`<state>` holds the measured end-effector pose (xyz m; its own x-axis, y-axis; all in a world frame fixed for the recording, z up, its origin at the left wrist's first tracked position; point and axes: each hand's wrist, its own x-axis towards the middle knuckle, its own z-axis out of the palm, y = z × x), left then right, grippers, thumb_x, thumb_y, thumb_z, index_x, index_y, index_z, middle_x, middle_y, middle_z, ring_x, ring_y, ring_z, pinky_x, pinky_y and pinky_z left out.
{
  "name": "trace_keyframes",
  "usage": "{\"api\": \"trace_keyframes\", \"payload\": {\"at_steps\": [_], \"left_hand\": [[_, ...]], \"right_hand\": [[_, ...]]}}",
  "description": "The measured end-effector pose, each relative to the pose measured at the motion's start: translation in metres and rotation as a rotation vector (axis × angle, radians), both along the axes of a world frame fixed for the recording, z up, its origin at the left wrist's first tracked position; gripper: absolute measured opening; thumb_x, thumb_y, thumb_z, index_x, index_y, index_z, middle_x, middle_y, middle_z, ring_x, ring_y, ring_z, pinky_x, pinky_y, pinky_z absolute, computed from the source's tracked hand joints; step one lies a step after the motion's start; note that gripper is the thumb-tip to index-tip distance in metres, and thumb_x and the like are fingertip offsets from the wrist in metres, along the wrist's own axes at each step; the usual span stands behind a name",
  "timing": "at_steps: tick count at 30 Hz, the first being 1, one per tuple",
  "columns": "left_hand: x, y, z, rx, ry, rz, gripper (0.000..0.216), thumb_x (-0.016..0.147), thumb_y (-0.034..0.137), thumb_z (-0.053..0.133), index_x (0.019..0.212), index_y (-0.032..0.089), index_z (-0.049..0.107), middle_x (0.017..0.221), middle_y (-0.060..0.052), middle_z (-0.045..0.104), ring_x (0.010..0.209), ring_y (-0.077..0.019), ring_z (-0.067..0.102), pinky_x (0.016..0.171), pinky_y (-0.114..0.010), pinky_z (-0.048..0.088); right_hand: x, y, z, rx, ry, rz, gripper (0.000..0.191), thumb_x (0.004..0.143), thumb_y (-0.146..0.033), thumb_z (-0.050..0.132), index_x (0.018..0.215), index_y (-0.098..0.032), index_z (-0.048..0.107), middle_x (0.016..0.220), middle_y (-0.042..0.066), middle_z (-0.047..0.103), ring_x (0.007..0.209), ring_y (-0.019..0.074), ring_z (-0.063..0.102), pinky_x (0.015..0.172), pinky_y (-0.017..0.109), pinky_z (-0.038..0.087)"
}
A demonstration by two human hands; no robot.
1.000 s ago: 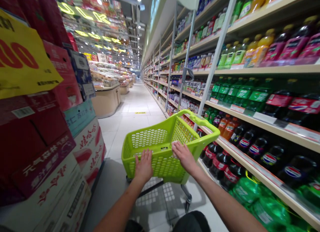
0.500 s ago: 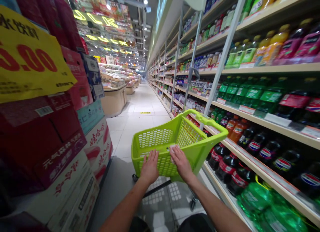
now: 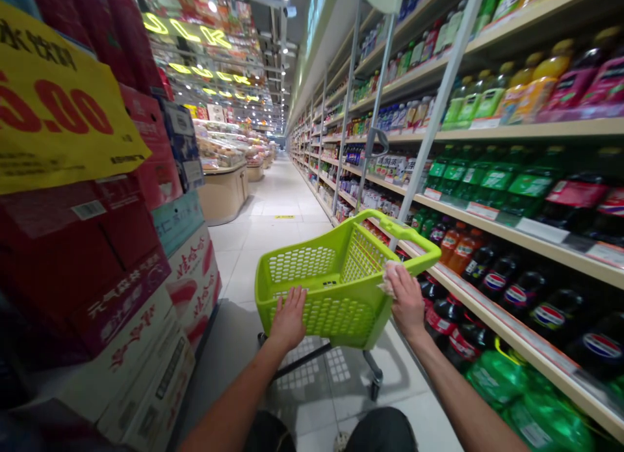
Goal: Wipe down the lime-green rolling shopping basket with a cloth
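A lime-green plastic shopping cart (image 3: 319,319) stands sideways in front of me, its handle (image 3: 431,253) toward the shelves on the right. My left hand (image 3: 291,315) rests on the near rim of the basket with its fingers stretched out over the edge. Against the upper side of the cart, close to the handle end, my right hand (image 3: 408,299) presses a crumpled whitish cloth (image 3: 390,278). Inside the basket, only a small dark-and-white label shows on the floor.
Shelves of bottled drinks (image 3: 517,179) line the right side, with green bottle packs (image 3: 541,400) at floor level. Stacked drink cartons (image 3: 112,263) under a yellow price sign (image 3: 58,107) rise on the left. A tiled aisle (image 3: 277,198) runs ahead past rounded display counters (image 3: 221,195).
My right hand has slid with the cloth rightward along the cart's near rim, from the middle to the handle end. My left hand has stayed on the rim.
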<state>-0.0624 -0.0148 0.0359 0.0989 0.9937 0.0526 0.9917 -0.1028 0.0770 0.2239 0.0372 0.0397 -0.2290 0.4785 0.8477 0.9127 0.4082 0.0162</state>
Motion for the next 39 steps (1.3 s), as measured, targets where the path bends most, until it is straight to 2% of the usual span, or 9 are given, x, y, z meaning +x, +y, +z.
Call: {"api": "trace_keyframes", "payload": {"at_steps": [7, 13, 15, 22, 24, 29, 31, 36, 39], "left_hand": [[-0.002, 0.004, 0.0, 0.013, -0.019, -0.022, 0.081, 0.059, 0.01, 0.039, 0.137, 0.014, 0.017, 0.146, -0.003, 0.014, 0.134, -0.0191, 0.009, 0.108, -0.043, 0.013], [-0.001, 0.002, 0.004, -0.037, -0.028, -0.001, 0.079, 0.063, 0.015, 0.04, 0.137, 0.014, 0.014, 0.147, -0.004, 0.01, 0.134, -0.0198, 0.006, 0.108, -0.043, 0.011], [-0.002, 0.001, 0.004, -0.057, -0.049, -0.006, 0.078, 0.065, 0.016, 0.04, 0.137, 0.014, 0.013, 0.147, -0.004, 0.009, 0.134, -0.0195, 0.005, 0.108, -0.043, 0.009], [-0.011, 0.001, 0.003, -0.057, -0.155, -0.032, 0.078, 0.065, 0.022, 0.043, 0.136, 0.012, 0.015, 0.146, -0.007, 0.014, 0.134, -0.021, 0.006, 0.108, -0.046, 0.006], [-0.013, 0.001, 0.002, -0.044, -0.172, -0.039, 0.078, 0.064, 0.022, 0.044, 0.136, 0.012, 0.016, 0.146, -0.008, 0.015, 0.134, -0.0213, 0.007, 0.108, -0.046, 0.006], [-0.016, 0.0, 0.001, -0.023, -0.199, -0.037, 0.077, 0.064, 0.022, 0.044, 0.136, 0.012, 0.017, 0.145, -0.007, 0.018, 0.134, -0.0214, 0.009, 0.108, -0.046, 0.005], [-0.017, 0.0, 0.0, -0.026, -0.197, -0.031, 0.077, 0.064, 0.021, 0.043, 0.136, 0.012, 0.017, 0.145, -0.007, 0.018, 0.134, -0.0213, 0.009, 0.108, -0.046, 0.005], [-0.018, 0.0, 0.002, -0.034, -0.181, -0.039, 0.077, 0.063, 0.019, 0.043, 0.136, 0.013, 0.018, 0.145, -0.006, 0.019, 0.134, -0.0197, 0.01, 0.109, -0.044, 0.006], [-0.018, 0.001, 0.001, -0.032, -0.178, -0.03, 0.078, 0.062, 0.017, 0.044, 0.135, 0.013, 0.019, 0.145, -0.006, 0.02, 0.134, -0.0199, 0.01, 0.109, -0.045, 0.007]], "right_hand": [[0.03, -0.02, -0.087, -0.125, -0.225, -0.032, 0.059, 0.07, 0.002, 0.029, 0.119, -0.023, 0.05, 0.109, 0.007, 0.062, 0.103, 0.0185, 0.055, 0.083, 0.035, 0.044], [0.057, 0.007, 0.013, 0.093, 0.03, -0.173, 0.056, 0.071, -0.008, 0.035, 0.125, -0.016, 0.042, 0.129, 0.012, 0.045, 0.119, 0.0245, 0.041, 0.094, 0.042, 0.035], [0.063, 0.023, 0.027, 0.121, 0.071, -0.199, 0.057, 0.07, -0.009, 0.036, 0.127, -0.014, 0.04, 0.131, 0.015, 0.042, 0.12, 0.0264, 0.039, 0.094, 0.042, 0.034], [0.044, 0.0, -0.087, -0.149, -0.151, 0.064, 0.065, 0.065, -0.006, 0.032, 0.127, -0.024, 0.038, 0.119, 0.009, 0.053, 0.108, 0.0233, 0.052, 0.081, 0.037, 0.046], [0.038, -0.007, -0.079, -0.114, -0.133, 0.065, 0.067, 0.065, -0.007, 0.032, 0.131, -0.022, 0.033, 0.122, 0.01, 0.051, 0.11, 0.025, 0.05, 0.085, 0.04, 0.043], [0.021, 0.013, -0.007, 0.065, 0.023, -0.036, 0.06, 0.072, -0.011, 0.035, 0.132, -0.016, 0.033, 0.135, 0.014, 0.037, 0.121, 0.028, 0.038, 0.096, 0.044, 0.033], [0.013, 0.018, -0.016, 0.049, 0.014, -0.026, 0.058, 0.073, -0.009, 0.035, 0.131, -0.016, 0.035, 0.134, 0.014, 0.038, 0.124, 0.0274, 0.035, 0.096, 0.043, 0.034], [-0.006, -0.007, -0.096, -0.102, -0.124, 0.175, 0.059, 0.074, -0.002, 0.03, 0.13, -0.019, 0.037, 0.124, 0.011, 0.05, 0.12, 0.0224, 0.041, 0.088, 0.038, 0.042], [-0.017, -0.017, -0.081, -0.134, -0.034, 0.206, 0.058, 0.076, -0.002, 0.029, 0.131, -0.021, 0.035, 0.128, 0.01, 0.047, 0.122, 0.0204, 0.038, 0.092, 0.038, 0.038]]}}
